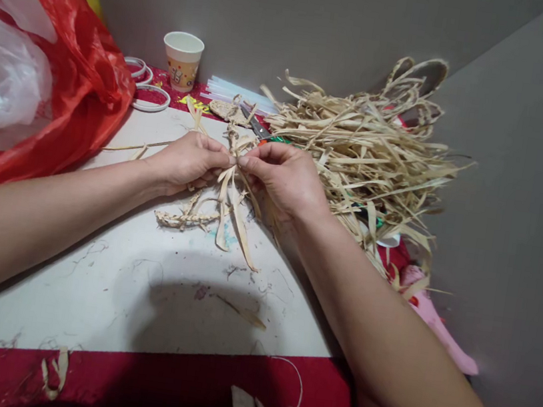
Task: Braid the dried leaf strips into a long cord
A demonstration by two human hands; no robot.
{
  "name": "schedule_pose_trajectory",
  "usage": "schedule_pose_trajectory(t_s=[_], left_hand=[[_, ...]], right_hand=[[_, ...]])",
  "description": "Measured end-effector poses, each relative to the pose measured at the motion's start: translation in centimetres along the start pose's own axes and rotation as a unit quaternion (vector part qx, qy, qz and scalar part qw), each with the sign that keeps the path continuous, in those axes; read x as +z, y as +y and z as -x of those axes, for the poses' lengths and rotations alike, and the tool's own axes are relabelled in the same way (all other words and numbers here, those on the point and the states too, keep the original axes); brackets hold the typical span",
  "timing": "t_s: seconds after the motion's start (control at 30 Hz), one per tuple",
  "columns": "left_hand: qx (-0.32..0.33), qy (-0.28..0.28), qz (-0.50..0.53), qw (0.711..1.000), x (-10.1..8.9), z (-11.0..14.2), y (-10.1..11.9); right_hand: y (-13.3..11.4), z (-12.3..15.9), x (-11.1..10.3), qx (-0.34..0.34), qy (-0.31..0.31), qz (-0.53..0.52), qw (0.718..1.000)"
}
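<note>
A braid of dry straw-coloured leaf strips [188, 220] lies partly on the white board, with loose strip ends [242, 230] fanning toward me. My left hand [189, 163] pinches the strips between thumb and forefinger where they meet. Right beside it, my right hand [285, 175] pinches the same spot, thumb and forefinger almost touching the left ones. Both hands are just above the board. The fingertips cover the exact point where the strips cross. Behind the hands lie scissors [256, 124], their handles partly hidden.
A big heap of dry leaf strips [370, 150] fills the right back. At the left bulges a red plastic bag [91, 84]. Along the wall stand a paper cup [181, 63], white rings [151, 97] and pale sticks [241, 95]. Scraps lie on the white board [102, 294].
</note>
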State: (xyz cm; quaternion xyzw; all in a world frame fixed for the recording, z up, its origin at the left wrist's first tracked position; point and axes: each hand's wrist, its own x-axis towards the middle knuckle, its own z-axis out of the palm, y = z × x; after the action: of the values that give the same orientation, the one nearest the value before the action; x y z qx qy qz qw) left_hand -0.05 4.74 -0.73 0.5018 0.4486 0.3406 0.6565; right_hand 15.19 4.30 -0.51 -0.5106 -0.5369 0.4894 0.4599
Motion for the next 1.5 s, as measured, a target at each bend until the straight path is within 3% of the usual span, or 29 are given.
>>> schedule_pose_trajectory(t_s=[0.23,0.43,0.73,0.9,1.13,1.37,1.5], left_hand=[[0.001,-0.009,-0.006,1.0,-0.1,0.0,0.0],[0.006,-0.001,-0.031,1.0,0.1,0.1,0.0],[0.042,0.0,-0.063,0.997,-0.4,0.0,-0.7],[0.035,0.004,-0.073,0.997,-0.5,0.4,-0.5],[0.045,0.009,-0.08,0.996,-0.3,0.7,-0.1],[0.05,0.013,-0.126,0.991,-0.1,0.9,0.3],[0.05,0.021,-0.143,0.988,-0.3,0.8,0.1]], right_hand=[[-0.8,0.0,-0.7,0.078,-0.06,-0.031,0.995],[-1.1,0.0,-1.1,0.08,-0.073,-0.037,0.993],[-0.1,-0.5,-0.8,0.14,-0.119,-0.048,0.982],[0.3,-0.8,-1.1,0.082,-0.18,0.049,0.979],[-1.2,-0.5,-1.1,-0.013,-0.187,0.223,0.957],[-0.9,-0.3,-0.7,0.096,-0.23,0.138,0.958],[-0.9,-0.5,-0.9,0.031,-0.225,0.215,0.95]])
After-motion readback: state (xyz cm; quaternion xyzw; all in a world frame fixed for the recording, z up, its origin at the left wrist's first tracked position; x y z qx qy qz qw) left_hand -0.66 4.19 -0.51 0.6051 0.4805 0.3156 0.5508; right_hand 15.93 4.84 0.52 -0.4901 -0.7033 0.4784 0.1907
